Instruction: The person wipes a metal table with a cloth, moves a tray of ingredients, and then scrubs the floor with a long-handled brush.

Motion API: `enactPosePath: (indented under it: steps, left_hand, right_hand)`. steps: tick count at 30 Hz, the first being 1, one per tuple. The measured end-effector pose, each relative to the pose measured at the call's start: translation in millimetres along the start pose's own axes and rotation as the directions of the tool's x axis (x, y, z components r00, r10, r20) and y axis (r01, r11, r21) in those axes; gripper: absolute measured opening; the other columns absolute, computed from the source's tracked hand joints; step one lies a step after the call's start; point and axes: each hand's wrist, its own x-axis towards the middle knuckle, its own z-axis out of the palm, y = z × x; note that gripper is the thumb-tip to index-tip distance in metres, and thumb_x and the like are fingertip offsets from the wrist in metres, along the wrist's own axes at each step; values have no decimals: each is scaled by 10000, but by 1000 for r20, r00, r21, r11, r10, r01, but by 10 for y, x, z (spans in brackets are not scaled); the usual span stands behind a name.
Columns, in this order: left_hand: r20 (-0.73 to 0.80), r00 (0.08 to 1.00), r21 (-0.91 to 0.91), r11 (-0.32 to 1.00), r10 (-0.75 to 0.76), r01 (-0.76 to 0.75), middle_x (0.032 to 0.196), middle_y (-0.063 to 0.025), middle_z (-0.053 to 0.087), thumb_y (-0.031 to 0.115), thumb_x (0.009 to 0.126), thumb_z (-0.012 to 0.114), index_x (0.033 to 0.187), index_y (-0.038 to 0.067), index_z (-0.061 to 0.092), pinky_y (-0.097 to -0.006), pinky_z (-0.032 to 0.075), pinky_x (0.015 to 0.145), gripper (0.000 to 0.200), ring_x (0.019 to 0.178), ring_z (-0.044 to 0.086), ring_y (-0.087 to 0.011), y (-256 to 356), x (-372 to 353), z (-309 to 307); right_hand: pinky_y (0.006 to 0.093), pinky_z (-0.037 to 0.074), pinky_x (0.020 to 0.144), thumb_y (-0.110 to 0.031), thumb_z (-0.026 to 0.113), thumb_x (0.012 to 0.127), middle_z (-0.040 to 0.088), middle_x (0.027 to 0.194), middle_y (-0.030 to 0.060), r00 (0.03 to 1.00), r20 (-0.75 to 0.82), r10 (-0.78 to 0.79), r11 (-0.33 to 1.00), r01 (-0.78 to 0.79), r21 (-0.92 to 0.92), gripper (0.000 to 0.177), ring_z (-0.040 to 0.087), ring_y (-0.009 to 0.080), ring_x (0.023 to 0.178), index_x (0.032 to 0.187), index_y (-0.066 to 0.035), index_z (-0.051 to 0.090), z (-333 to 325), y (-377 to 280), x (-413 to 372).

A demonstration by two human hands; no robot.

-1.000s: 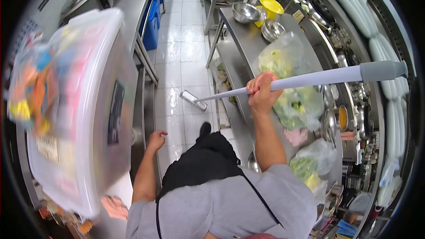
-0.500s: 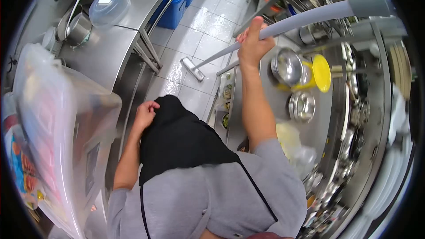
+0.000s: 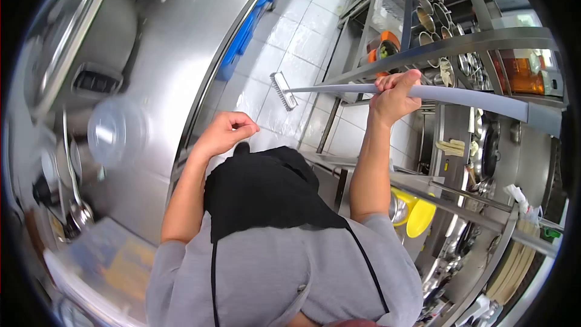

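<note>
A long grey-white pole point(image 3: 466, 98) runs across the right half, and my right hand point(image 3: 396, 98) is wrapped round it with the thumb up. At the pole's far end a white brush head point(image 3: 283, 91) with dark bristles rests on the tiled floor point(image 3: 278, 118). My left hand point(image 3: 225, 133) hangs over the floor above the black apron point(image 3: 260, 188), its fingers curled in and the thumb near the index finger. Nothing shows between those fingers.
Along the left runs a steel counter point(image 3: 181, 30) with a large pot point(image 3: 103, 30) and a clear plastic lid point(image 3: 115, 132). Blue bins point(image 3: 242, 42) stand below it. On the right are metal racks point(image 3: 436, 48) with pans, and a yellow bowl point(image 3: 420, 217).
The view has moved forward along the aisle. My right hand and the pole have come lower and further right, and the pole lies flatter. My left hand has risen away from the apron.
</note>
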Motion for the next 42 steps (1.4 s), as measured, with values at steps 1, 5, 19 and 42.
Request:
enactPosePath:
  steps: [1, 5, 19, 42]
  left_hand:
    - [35, 999, 38, 999, 16, -18, 688, -13, 610, 182, 860, 661, 823, 8, 707, -255, 434, 619, 183, 655, 508, -82, 97, 279, -37]
    - [151, 980, 347, 935, -128, 69, 614, -109, 616, 400, 910, 580, 776, 22, 726, -344, 452, 614, 427, 620, 580, -163, 483, 1223, -131]
    - [-403, 912, 123, 982, -81, 141, 630, -65, 603, 73, 774, 714, 581, -7, 613, -288, 438, 619, 232, 643, 570, -155, 1137, 2928, -833]
    - [-275, 938, 123, 976, 210, -182, 851, -89, 662, -53, 829, 539, 932, -21, 660, -261, 488, 744, 162, 770, 643, -155, 3457, 8711, -1489]
  right_hand:
    - [263, 381, 383, -370, 602, 929, 393, 472, 10, 1000, -16, -7, 1000, 7, 9, 474, 383, 96, 380, 623, -80, 384, 15, 122, 177]
    - [243, 372, 381, -328, 637, 917, 393, 465, -10, 998, -57, 7, 997, -3, 72, 458, 384, 78, 379, 616, -89, 388, 138, 766, 954]
    - [222, 374, 378, -311, 656, 906, 431, 501, -18, 995, -96, -15, 999, 11, -36, 453, 418, 65, 405, 595, -81, 420, 1444, 3012, 4099]
    - [264, 447, 430, -329, 682, 884, 507, 577, 43, 972, -98, -212, 976, 215, 26, 390, 485, 112, 456, 706, -30, 508, 2143, 5158, 8707]
